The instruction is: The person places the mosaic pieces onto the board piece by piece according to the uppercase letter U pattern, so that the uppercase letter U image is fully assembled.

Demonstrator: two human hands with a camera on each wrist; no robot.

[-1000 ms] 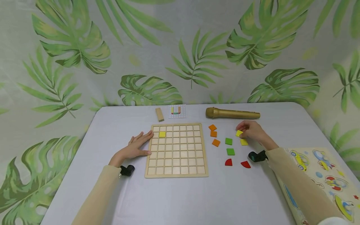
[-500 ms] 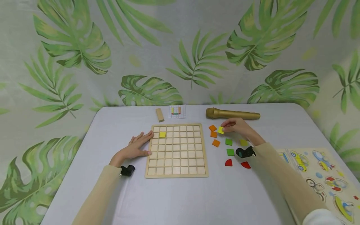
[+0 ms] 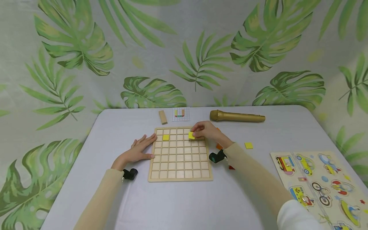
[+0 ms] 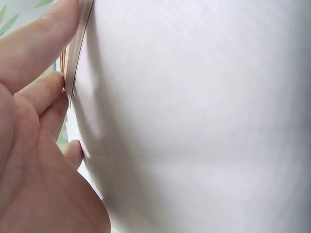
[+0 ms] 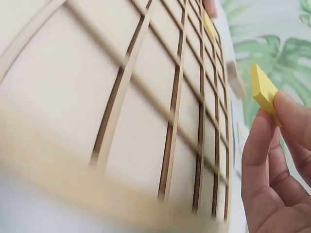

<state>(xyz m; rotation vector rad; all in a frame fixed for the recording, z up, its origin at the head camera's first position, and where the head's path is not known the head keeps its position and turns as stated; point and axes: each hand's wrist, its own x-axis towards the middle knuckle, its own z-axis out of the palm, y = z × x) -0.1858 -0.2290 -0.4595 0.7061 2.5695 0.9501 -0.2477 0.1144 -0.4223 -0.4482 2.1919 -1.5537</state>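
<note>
In the head view a wooden grid board (image 3: 176,157) lies flat on the table, with one yellow square tile (image 3: 165,137) in a cell at its upper left. My left hand (image 3: 140,151) rests at the board's left edge, fingers extended; the left wrist view shows its fingertips (image 4: 51,90) against the wooden rim (image 4: 77,48). Over the board's upper right part, my right hand (image 3: 207,131) pinches a second yellow square tile (image 3: 191,135). That tile (image 5: 262,90) stands tilted between thumb and fingertips in the right wrist view.
A lone yellow tile (image 3: 248,145) lies right of the board. Orange tiles (image 3: 219,146) and a red piece (image 3: 231,167) show partly behind my right arm. Behind the board are a wooden block (image 3: 163,117), a pattern card (image 3: 180,114) and a gold microphone (image 3: 237,116). A picture puzzle (image 3: 310,182) lies at right.
My right hand has picked up a yellow tile from beside the other one and carried it left, past the orange tiles, to over the board. My left hand has stayed put.
</note>
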